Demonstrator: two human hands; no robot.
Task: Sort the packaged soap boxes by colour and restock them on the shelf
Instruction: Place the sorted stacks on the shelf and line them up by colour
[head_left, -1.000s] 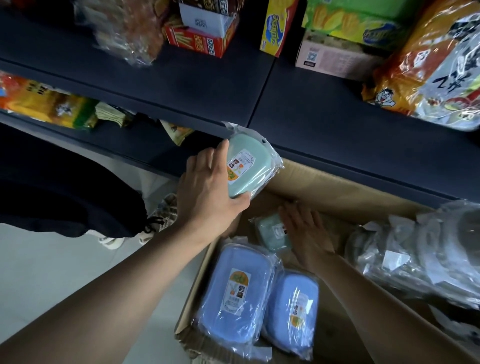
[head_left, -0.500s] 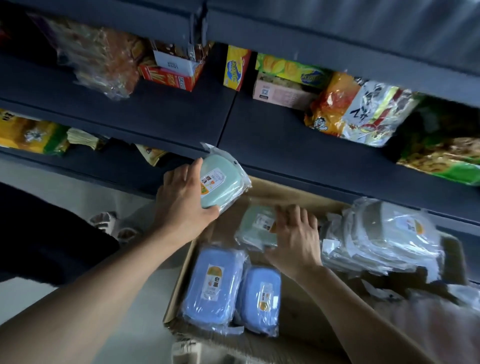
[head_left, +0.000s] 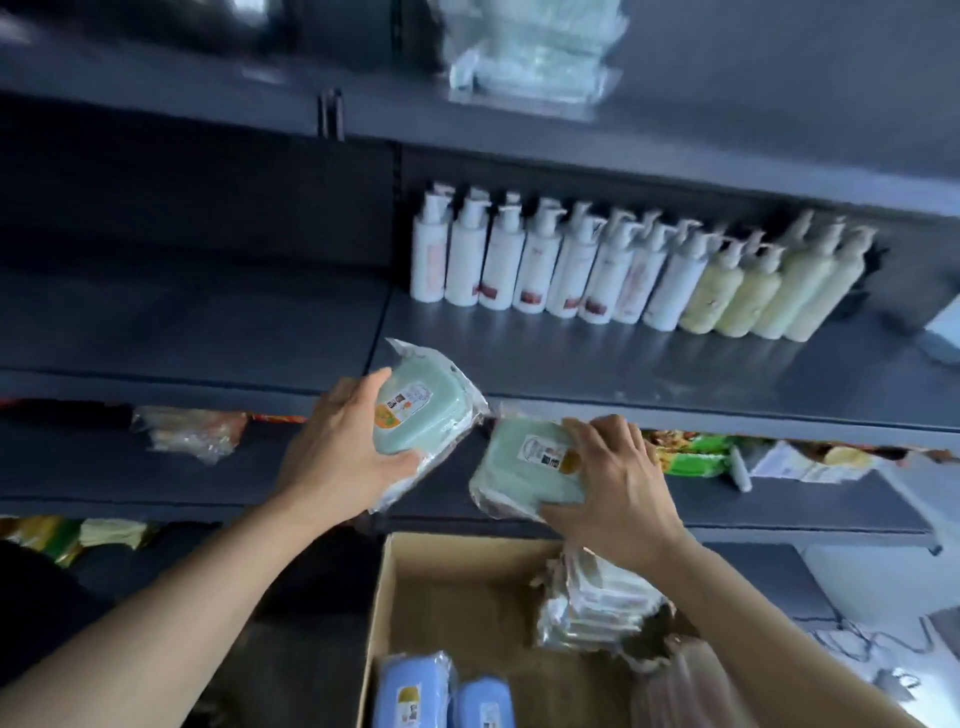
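A green soap box (head_left: 415, 423) in clear wrap is gripped by the left hand (head_left: 340, 457), fingers clamped round it, in front of the shelf (head_left: 675, 374) edge. A second green soap box (head_left: 524, 467) is clamped by the right hand (head_left: 618, 488). Below, two blue soap boxes (head_left: 447, 696) and a stack of wrapped packs (head_left: 597, 603) are held in the cardboard box (head_left: 467, 587).

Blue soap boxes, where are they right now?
Head view, bottom centre: two blue soap boxes lie side by side in the cardboard box, at its near left, below both hands and left of the clear-wrapped stack.
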